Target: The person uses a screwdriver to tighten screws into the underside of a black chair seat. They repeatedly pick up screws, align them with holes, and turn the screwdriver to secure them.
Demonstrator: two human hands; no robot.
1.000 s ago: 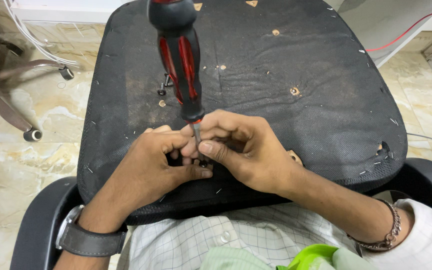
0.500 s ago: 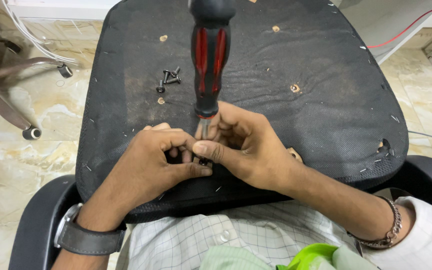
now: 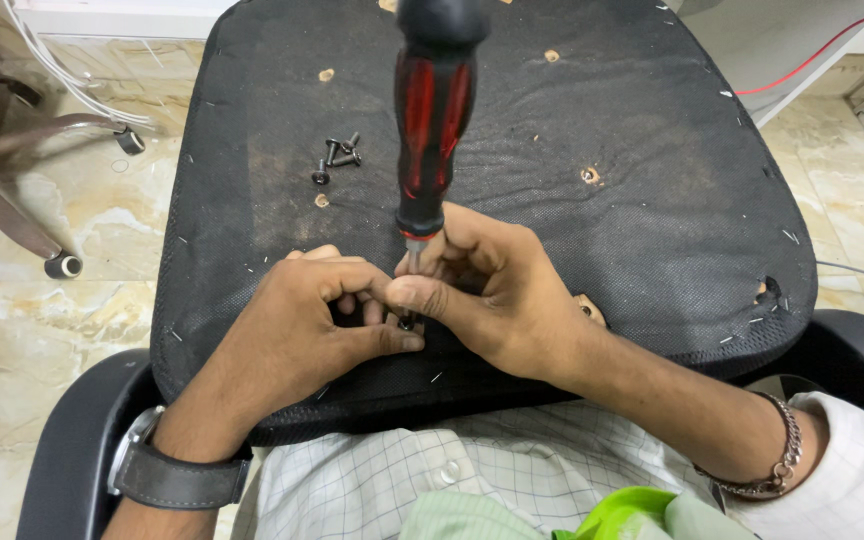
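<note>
Since the earlier frames the screwdriver (image 3: 434, 120) has swung from a leftward lean to nearly upright, and its red-and-black handle now stands directly over the hands. The right hand (image 3: 497, 290) pinches the metal shank low down between thumb and fingers, closed on the tool. The left hand (image 3: 302, 320) is curled shut just beside it, fingertips pressed together at the tip, apparently steadying a small dark screw (image 3: 407, 322) on the black fabric underside of the upturned chair seat (image 3: 652, 250); the screw itself is mostly hidden. Spare screws (image 3: 337, 158) lie loose on the seat well apart from the hands, beside open mounting holes (image 3: 589, 176). Risk, as a judgement: with the handle unsupported and grip taken only near the tip, the tool could tilt and the tip slip out of the screw head, striking a left fingertip or starting the screw crooked. Any jolt to the seat could roll the spare screws onto the floor (image 3: 72, 330).
</note>
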